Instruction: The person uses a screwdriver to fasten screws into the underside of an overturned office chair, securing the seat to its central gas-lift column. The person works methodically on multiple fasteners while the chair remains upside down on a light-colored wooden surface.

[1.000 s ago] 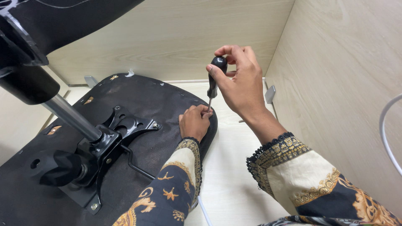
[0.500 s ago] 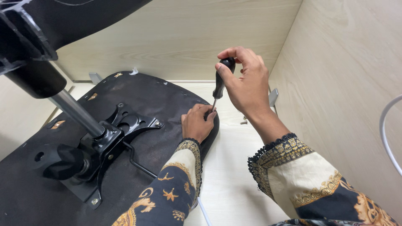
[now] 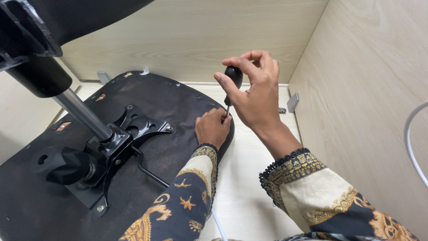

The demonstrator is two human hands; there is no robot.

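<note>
Gripping screwdriver [image 3: 232, 85] upright, right hand [image 3: 256, 96] fingers [image 3: 243, 60]

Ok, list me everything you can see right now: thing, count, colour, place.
seat: one, black, lying underside up on the table, left and centre
mount plate: one, black metal, screwed to the seat
gas column: one, silver, rising from the plate to upper left
knob: one, black, at the plate's left side
brackets: two, grey metal, at the back corners of the table
cable: one, white, right edge
table: one, light wood, walled at back and right
screwdriver: one, black handle, upright at the seat's right edge
left hand: on the seat edge at the screwdriver tip
right hand: fingers around the screwdriver handle
</note>
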